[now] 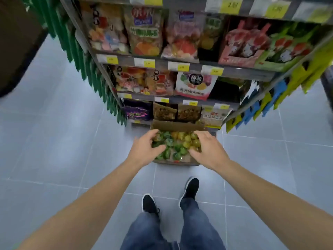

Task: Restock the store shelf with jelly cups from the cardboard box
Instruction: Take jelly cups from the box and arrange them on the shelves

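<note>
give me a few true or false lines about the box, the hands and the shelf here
1. The cardboard box sits on the floor in front of the shelf. True.
2. The box holds only red jelly cups. False: the jelly cups are green and yellow.
3. Both the left hand and the right hand reach into the box. True.
4. The left hand is up at the top shelf. False: it is down at the box.
5. The person wears black shoes. True.
</note>
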